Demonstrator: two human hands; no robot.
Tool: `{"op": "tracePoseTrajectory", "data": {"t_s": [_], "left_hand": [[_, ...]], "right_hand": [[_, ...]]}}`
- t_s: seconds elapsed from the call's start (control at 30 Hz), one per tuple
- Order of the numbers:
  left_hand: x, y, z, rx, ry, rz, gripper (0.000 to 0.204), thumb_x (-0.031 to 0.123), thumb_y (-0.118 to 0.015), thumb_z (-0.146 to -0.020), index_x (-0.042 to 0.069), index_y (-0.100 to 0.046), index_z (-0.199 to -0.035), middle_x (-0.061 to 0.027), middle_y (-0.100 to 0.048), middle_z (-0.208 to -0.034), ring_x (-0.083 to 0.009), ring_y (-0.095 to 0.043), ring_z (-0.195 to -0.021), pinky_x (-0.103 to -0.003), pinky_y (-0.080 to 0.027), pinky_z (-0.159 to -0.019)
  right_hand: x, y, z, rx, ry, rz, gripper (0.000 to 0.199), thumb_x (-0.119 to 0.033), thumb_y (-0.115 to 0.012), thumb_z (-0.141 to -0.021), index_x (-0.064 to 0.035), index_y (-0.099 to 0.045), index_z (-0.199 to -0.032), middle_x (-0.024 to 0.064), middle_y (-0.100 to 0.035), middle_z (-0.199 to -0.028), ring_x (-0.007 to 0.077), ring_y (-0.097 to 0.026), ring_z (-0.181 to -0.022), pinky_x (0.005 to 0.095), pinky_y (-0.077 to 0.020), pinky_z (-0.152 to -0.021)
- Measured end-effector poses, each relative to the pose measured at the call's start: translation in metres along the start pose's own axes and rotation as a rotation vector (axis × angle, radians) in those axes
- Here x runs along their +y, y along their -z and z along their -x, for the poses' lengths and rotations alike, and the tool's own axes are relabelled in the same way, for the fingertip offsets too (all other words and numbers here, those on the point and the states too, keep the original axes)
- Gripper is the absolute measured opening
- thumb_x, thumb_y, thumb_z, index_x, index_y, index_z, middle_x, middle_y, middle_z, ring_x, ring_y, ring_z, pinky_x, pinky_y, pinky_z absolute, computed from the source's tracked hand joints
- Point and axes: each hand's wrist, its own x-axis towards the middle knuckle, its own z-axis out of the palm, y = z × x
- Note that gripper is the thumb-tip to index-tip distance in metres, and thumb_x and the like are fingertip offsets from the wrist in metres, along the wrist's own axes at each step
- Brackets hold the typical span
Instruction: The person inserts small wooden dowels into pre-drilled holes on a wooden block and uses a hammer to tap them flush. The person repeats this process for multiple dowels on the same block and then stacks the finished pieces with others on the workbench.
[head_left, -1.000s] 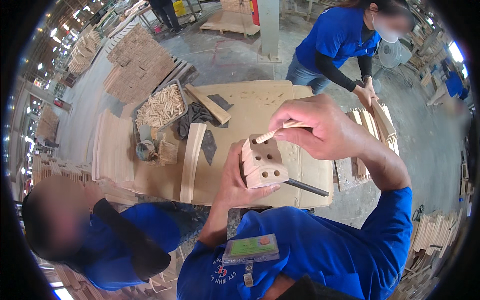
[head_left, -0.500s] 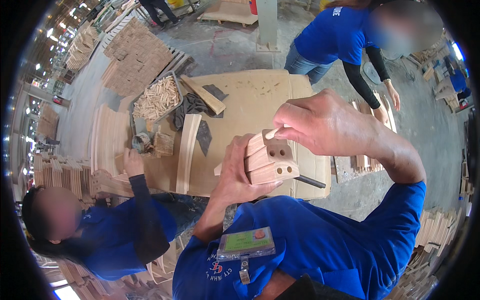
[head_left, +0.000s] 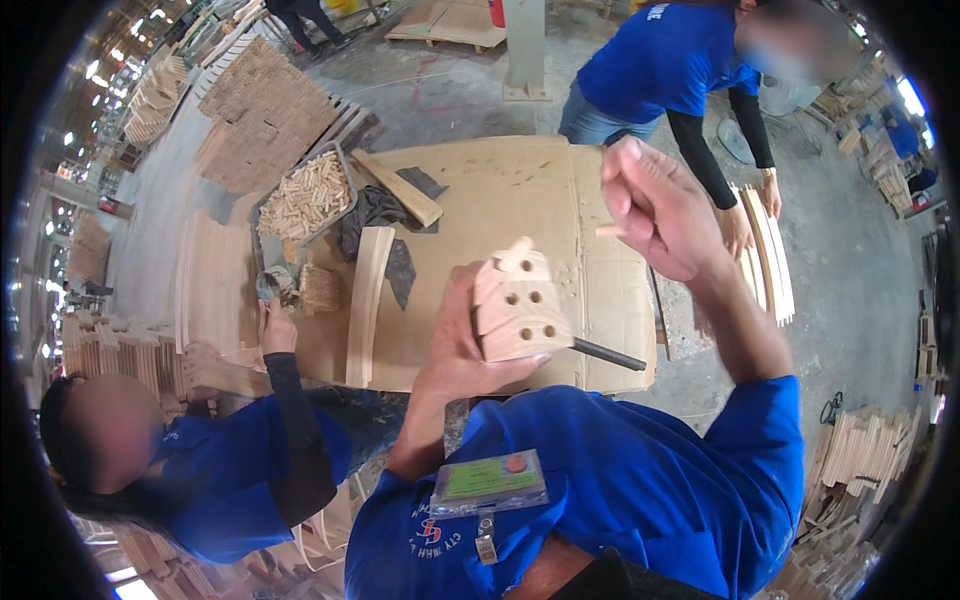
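My left hand (head_left: 455, 335) is wrapped round a stack of pale wooden pieces (head_left: 505, 325), their end faces turned up with several drilled holes. A wooden dowel (head_left: 516, 250) sticks out of the end of the topmost piece, leaning. Up and to the right, apart from the stack, my right hand (head_left: 660, 210) is raised with curled fingers. The tip of another wooden dowel (head_left: 608, 231) pokes out beneath those fingers; the palm's contents are hidden. Close to the stack's right side, a black rod (head_left: 612, 354) shows, its other end hidden behind the wood.
Cardboard (head_left: 480, 190) covers the table. On it are a bin of dowels (head_left: 305, 200), a dark cloth (head_left: 365, 225), a wooden block (head_left: 400, 190) and a curved slat (head_left: 370, 305). One co-worker (head_left: 240, 470) is at left; another (head_left: 660, 70) handles slats (head_left: 765, 250) at far right.
My right hand has let go of the dowel at the top piece and moved up and right, its fingers curled. The dowel stays in the wood. The stack has tipped slightly, showing more holes.
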Motion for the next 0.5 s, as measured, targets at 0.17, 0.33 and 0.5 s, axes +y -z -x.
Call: {"op": "tracePoseTrajectory", "data": {"t_s": [0.17, 0.33, 0.5], "left_hand": [[-0.001, 0.018, 0.003, -0.038, -0.088, -0.288, 0.105, -0.005, -0.091, -0.066, 0.003, -0.031, -0.151, -0.018, -0.056, -0.135, -0.0267, -0.065, -0.121, -0.044, -0.062, -0.096], [-0.003, 0.022, 0.011, -0.005, -0.062, -0.333, 0.107, -0.006, -0.09, -0.065, 0.004, -0.029, -0.152, -0.0159, -0.058, -0.13, -0.0245, -0.068, -0.113, -0.041, -0.063, -0.09], [-0.008, 0.026, 0.019, 0.033, 0.01, -0.308, 0.107, -0.004, -0.092, -0.064, 0.005, -0.03, -0.15, -0.0133, -0.057, -0.126, -0.0216, -0.068, -0.107, -0.038, -0.064, -0.085]], "right_hand": [[0.12, 0.085, 0.001, 0.068, -0.127, -1.229, 0.028, -0.025, -0.053, -0.112, 0.0009, -0.06, -0.106, 0.0099, -0.062, -0.098, 0.0124, -0.06, -0.078, 0.0203, -0.0443, -0.047], [0.251, 0.145, 0.022, 0.792, -0.123, -0.83, 0.014, -0.013, -0.053, -0.11, 0.0003, -0.059, -0.108, 0.008, -0.063, -0.093, 0.0149, -0.065, -0.08, 0.0232, -0.0539, -0.058], [0.284, 0.185, 0.043, 0.779, -0.097, -0.088, 0.007, -0.005, -0.056, -0.106, -0.0041, -0.059, -0.112, 0.0068, -0.067, -0.096, 0.0138, -0.067, -0.081, 0.0269, -0.0573, -0.066]]}}
